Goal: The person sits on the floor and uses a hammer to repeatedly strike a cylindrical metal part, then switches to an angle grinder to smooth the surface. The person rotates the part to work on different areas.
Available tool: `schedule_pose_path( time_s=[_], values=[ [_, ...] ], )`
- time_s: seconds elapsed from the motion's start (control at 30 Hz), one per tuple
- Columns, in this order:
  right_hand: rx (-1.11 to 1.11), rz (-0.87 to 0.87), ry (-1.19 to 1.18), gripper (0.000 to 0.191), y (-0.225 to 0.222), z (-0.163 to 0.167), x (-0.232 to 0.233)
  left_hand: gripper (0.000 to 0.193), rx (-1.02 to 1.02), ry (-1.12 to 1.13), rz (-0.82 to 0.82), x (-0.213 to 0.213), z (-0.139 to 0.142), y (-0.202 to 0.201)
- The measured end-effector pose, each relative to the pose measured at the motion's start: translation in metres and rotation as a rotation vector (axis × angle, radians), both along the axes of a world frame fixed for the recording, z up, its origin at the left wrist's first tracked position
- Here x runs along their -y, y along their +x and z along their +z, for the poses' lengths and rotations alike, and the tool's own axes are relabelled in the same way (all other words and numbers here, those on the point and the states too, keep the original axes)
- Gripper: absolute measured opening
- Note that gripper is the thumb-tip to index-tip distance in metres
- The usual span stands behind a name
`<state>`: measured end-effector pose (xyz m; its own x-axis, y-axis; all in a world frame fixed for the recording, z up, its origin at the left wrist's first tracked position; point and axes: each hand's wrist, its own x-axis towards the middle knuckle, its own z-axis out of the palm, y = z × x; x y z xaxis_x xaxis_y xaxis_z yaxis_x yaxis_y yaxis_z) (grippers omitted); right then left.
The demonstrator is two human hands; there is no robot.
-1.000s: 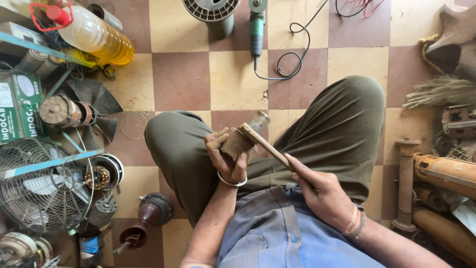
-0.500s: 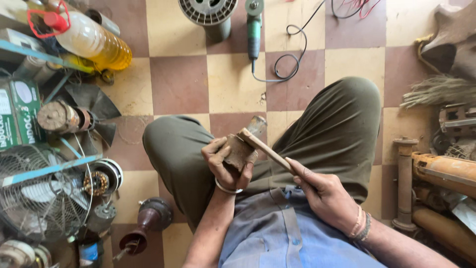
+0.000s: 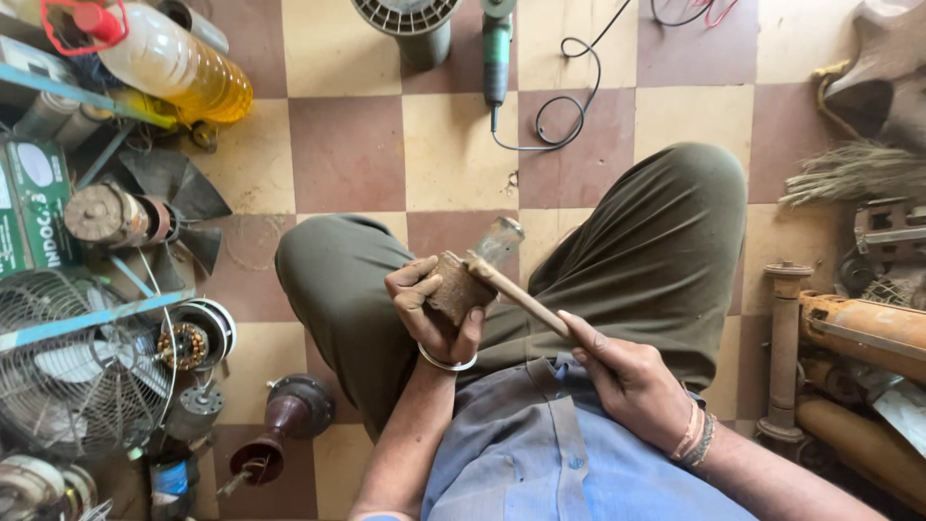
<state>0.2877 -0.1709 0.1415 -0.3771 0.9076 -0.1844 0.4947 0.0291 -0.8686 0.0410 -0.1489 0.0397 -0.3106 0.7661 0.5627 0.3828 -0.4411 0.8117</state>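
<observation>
I sit cross-legged on a checkered floor. My left hand (image 3: 424, 309) grips a rusty brown cylindrical metal part (image 3: 457, 287) above my lap. My right hand (image 3: 627, 376) holds the wooden handle of a hammer (image 3: 516, 292); its metal head (image 3: 498, 241) rests against the top of the rusty part. A metal bangle circles my left wrist, and thread bands wrap my right wrist.
On the left lie a wire fan guard (image 3: 68, 371), a dark fan blade (image 3: 178, 207), motor parts (image 3: 198, 342) and a bottle of yellow liquid (image 3: 174, 63). A green power tool (image 3: 497, 48) with a black cord lies ahead. Rusty pipes (image 3: 849, 328) and a broom (image 3: 854, 174) crowd the right.
The hammer head has stayed at the rusty part, shifting only slightly. Both hands keep their grips; the view has drifted a little.
</observation>
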Motion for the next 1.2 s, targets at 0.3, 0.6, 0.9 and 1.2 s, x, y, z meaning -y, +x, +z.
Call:
schedule_pose_path(
  time_s=[0.3,0.6,0.9,1.2],
  values=[
    [0.033,-0.004,0.110,0.054,-0.003,-0.004,0.006,0.051,0.060,-0.029,0.005,-0.001,0.001,0.002],
    [-0.018,-0.042,0.201,0.052,-0.004,-0.001,0.005,0.053,0.038,-0.053,0.004,0.000,0.004,0.002],
    [0.020,-0.062,0.205,0.051,-0.004,-0.004,0.005,0.050,0.113,-0.058,0.010,-0.002,0.005,0.003],
    [0.056,-0.064,0.112,0.050,-0.004,-0.015,0.005,0.044,0.559,-0.106,-0.051,-0.005,0.000,0.002]
  ],
)
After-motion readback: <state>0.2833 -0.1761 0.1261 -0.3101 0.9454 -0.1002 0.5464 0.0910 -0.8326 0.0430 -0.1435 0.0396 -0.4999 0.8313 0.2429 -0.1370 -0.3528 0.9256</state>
